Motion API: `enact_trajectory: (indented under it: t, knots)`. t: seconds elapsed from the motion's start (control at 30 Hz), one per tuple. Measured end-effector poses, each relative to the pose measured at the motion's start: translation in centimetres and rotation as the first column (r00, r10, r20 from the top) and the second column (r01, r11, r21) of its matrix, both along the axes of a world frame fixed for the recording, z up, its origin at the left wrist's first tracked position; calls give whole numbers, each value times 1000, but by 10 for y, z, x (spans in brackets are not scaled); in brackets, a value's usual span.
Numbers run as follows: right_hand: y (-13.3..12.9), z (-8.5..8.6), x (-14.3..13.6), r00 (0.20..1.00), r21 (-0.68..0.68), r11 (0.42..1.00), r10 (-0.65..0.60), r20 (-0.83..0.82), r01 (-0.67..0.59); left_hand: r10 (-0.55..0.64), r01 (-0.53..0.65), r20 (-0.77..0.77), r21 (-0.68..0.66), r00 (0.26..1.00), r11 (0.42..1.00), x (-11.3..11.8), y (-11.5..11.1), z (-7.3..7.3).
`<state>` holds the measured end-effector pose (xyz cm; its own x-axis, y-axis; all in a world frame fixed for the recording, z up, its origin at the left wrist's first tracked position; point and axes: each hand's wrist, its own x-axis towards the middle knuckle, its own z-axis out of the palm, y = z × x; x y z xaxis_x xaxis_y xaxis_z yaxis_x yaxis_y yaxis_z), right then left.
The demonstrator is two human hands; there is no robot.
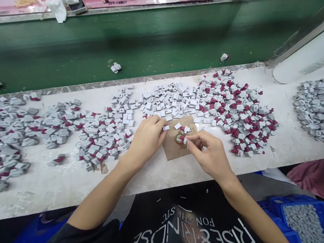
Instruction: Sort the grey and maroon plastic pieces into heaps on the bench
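Note:
My left hand (148, 137) is closed in a pinch, with a small flat light-grey plastic piece (165, 128) at its fingertips. Between the thumb and fingers of my right hand (211, 153) is a small grey and dark-red plastic piece (185, 140). It is held at the edge of a round bottle cap (178, 139), whose contents I cannot make out. The cap rests on a brown cardboard sheet (173, 153) between my hands. A loose light-grey piece (177, 126) and a grey-and-red piece (186, 129) lie on the cardboard behind the cap.
Heaps of grey pieces (172, 100) and grey-and-red pieces (243, 113) spread over the white table (146, 174). Another grey heap (318, 109) lies far right. Behind runs a green conveyor belt (168, 39) with a few stray pieces. A blue crate (277, 201) stands low at right.

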<state>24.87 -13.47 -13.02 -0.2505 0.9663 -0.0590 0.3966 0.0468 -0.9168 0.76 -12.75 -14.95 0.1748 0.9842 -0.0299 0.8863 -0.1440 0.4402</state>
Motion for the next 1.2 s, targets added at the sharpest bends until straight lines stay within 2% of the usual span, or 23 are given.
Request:
enact_trajectory:
  t: [0.1, 0.2, 0.3, 0.37, 0.5, 0.6, 0.73, 0.9, 1.0, 1.2]
  knots:
    - [2, 1, 0, 1000, -12, 1000, -2, 6, 2, 24, -26, 103, 13, 994, 1000, 1, 0, 5]
    - [2, 4, 0, 999, -37, 999, -9, -33, 8, 106, -100, 370, -34, 923, 994, 2, 1, 12]
    - [7, 7, 1, 982, -55, 996, -78, -171, 69, 209, -144, 638, -153, 741, 978, 5, 5, 20]
    - [13, 8, 2, 942, -50, 992, -129, -309, 119, 262, -120, 748, -239, 610, 964, 9, 9, 25]
    - [32, 10, 1, 869, -119, 986, -163, -467, 121, 326, -21, 858, -347, 397, 938, 20, 18, 35]
    - [42, 9, -1, 847, -209, 974, -179, -500, 82, 312, 60, 898, -346, 311, 936, 30, 22, 37]
    - [45, 8, -2, 811, -248, 965, -209, -547, 81, 308, 93, 909, -345, 282, 934, 36, 24, 38]
    - [43, 8, -2, 768, -257, 965, -202, -608, 50, 324, 98, 903, -363, 282, 926, 37, 25, 37]
    - [44, 6, -2, 790, -240, 970, -182, -586, 46, 320, 104, 904, -360, 282, 927, 35, 25, 37]
    - [44, 6, 2, 863, -198, 980, -125, -490, 29, 207, 174, 897, -293, 389, 940, 29, 25, 43]
